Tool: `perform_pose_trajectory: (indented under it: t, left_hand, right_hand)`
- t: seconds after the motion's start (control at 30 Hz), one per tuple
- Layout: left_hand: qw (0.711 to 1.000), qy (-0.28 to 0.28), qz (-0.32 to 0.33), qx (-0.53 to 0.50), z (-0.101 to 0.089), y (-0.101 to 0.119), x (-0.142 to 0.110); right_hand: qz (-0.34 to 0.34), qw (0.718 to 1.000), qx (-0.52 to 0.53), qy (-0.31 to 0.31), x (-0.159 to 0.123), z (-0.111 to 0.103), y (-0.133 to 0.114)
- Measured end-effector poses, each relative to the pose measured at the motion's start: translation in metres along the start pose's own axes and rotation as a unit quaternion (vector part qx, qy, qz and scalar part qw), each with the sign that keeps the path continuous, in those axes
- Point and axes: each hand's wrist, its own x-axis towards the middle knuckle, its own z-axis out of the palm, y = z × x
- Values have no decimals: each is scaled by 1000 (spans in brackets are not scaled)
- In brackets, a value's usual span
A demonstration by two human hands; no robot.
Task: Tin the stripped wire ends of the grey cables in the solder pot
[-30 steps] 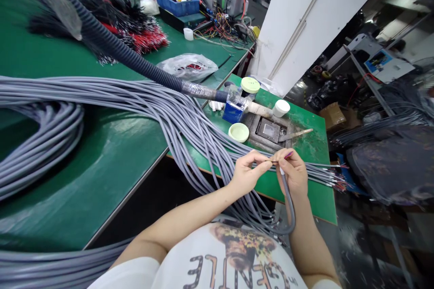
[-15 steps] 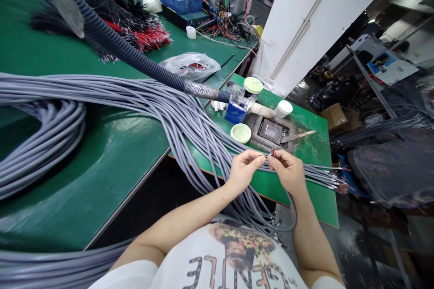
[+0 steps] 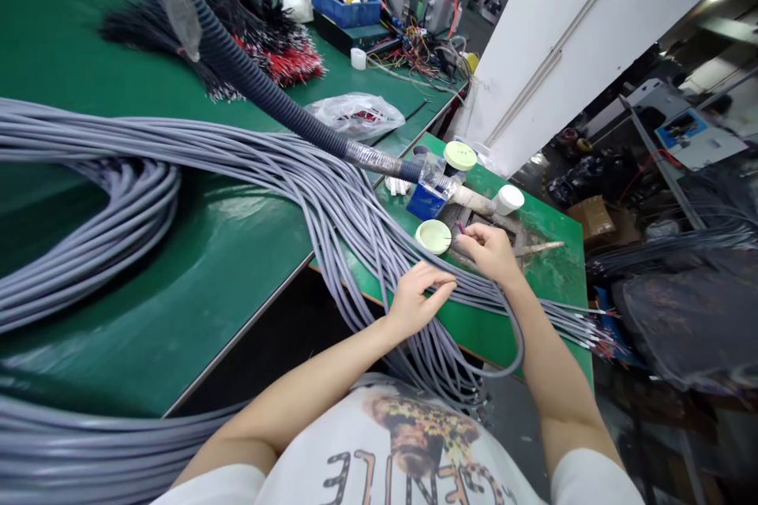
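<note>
My right hand (image 3: 490,252) pinches a grey cable (image 3: 514,316) near its thin stripped end, which has red and purple wires (image 3: 460,229). That end sits just above a crusted metal pot (image 3: 457,215), partly hidden by my hand. My left hand (image 3: 419,298) lies on a large bundle of grey cables (image 3: 332,201), apparently holding nothing. A pale green lid (image 3: 433,237) sits just left of my right hand. A blue box (image 3: 426,201), a white cup (image 3: 508,199) and a metal spatula (image 3: 540,248) stand around the pot.
Cables cover much of the long green workbench (image 3: 225,268). Black ribbed conduit (image 3: 266,91) crosses it. Beyond lie black-and-red wire bunches (image 3: 284,55), a plastic bag (image 3: 355,114) and a blue crate (image 3: 343,1). A white pillar (image 3: 550,47) rises at right.
My hands have moved apart. The right hand has carried the cable's stripped end up and left to the metal pot, while the left hand has dropped onto the cable bundle.
</note>
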Motion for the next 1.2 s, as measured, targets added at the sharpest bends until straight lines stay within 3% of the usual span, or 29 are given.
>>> perform_pose_trajectory:
  t: [0.1, 0.2, 0.4, 0.7, 0.8, 0.9, 1.07, 1.2]
  left_hand:
    - [990, -35, 96, 94, -2, -11, -6]
    - [976, -61, 133, 163, 1, -20, -9]
    - [968, -59, 158, 185, 1, -23, -9]
    - [970, -59, 163, 169, 0, -23, -9]
    - [971, -59, 159, 166, 0, -24, -9]
    - [971, -64, 159, 170, 0, -23, -9]
    - [966, -71, 165, 184, -1, -23, -8]
    - [967, -70, 165, 183, 0, -25, -9]
  right_hand:
    - [1, 991, -129, -38, 26, 10, 8]
    - [8, 973, -219, -67, 45, 23, 13]
    - [20, 954, -285, -90, 60, 40, 21]
    - [21, 943, -316, -99, 63, 46, 24]
    - [17, 945, -313, -94, 58, 37, 22]
    - [14, 950, -304, -67, 48, 12, 31]
    - [89, 950, -298, 25, 27, -35, 81]
    - [142, 938, -314, 48, 19, -48, 122]
